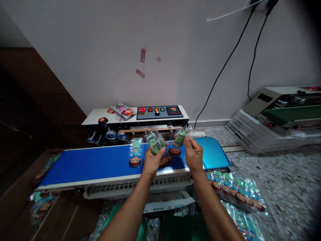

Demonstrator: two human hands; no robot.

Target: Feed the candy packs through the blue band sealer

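My left hand [152, 160] is closed on a few small clear plastic packets [156, 143] with green contents and barcode labels, held over the blue conveyor belt [100, 164]. Between the thumb and fingers of my right hand [194, 152] is one similar packet [180, 136], pinched by its right edge near the sealing slot. Flat on the belt, left of my left hand, lies a clear packet [135, 152] printed with a cartoon face. Brown-haired cartoon faces [175, 152] also show between my hands; whether they belong to the held packets I cannot tell.
Behind the belt stands the band sealer [112, 117] with knobs, buttons and a lit display [173, 109]. Rows of filled packets [238, 190] lie at lower right. A cardboard box [75, 214] is at lower left. Another machine [286, 107] sits in a white plastic crate [250, 134].
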